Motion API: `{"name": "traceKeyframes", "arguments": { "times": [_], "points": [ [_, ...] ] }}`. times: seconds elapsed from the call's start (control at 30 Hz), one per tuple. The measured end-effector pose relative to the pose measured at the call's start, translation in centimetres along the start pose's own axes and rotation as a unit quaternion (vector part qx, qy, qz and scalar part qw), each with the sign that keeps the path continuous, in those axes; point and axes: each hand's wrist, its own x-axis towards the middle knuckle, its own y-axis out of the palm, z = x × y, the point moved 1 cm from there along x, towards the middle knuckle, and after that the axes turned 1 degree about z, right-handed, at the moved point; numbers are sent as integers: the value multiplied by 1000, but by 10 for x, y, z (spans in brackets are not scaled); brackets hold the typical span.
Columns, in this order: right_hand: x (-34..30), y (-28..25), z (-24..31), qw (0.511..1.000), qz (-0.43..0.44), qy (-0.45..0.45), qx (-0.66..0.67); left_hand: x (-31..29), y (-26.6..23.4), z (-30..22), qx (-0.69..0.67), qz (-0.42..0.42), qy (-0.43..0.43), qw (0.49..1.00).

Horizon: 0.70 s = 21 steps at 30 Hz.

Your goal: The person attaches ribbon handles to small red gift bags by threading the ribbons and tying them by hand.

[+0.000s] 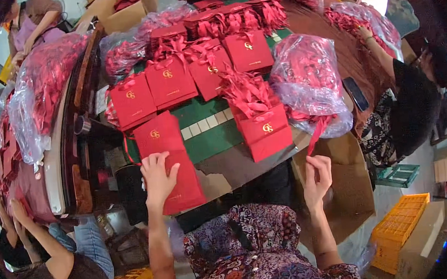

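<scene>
My left hand (pixel 158 178) rests on a flat red paper bag (pixel 175 167) at the table's near edge. Its fingers lie over the bag's left side, with the thumb spread apart. Off to the right, my right hand (pixel 319 179) pinches the lower end of a red ribbon (pixel 317 135). That ribbon runs up to a clear plastic sack (pixel 308 81) full of red ribbons. Between my hands stands a red gift bag (pixel 266 134) with a gold emblem, and a heap of ribbons (pixel 249 95) lies over its top.
Several red gift bags (pixel 170 82) lie in rows across the green-topped table (pixel 197 146). A dark phone (pixel 356 94) is beyond the plastic sack. Below on the right are an open cardboard box (pixel 344 182) and an orange crate (pixel 401 225). Co-workers sit at the right, left and far sides.
</scene>
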Motion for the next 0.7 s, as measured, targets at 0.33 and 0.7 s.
{"name": "traceKeyframes", "arguments": {
  "times": [0.33,0.7],
  "points": [
    [-6,-11,51,966,-31,-226,125,8,-31,-38,-67,-68,40,995],
    [-35,63,23,962,251,55,96,-16,5,-154,-214,61,79,972]
  ]
}}
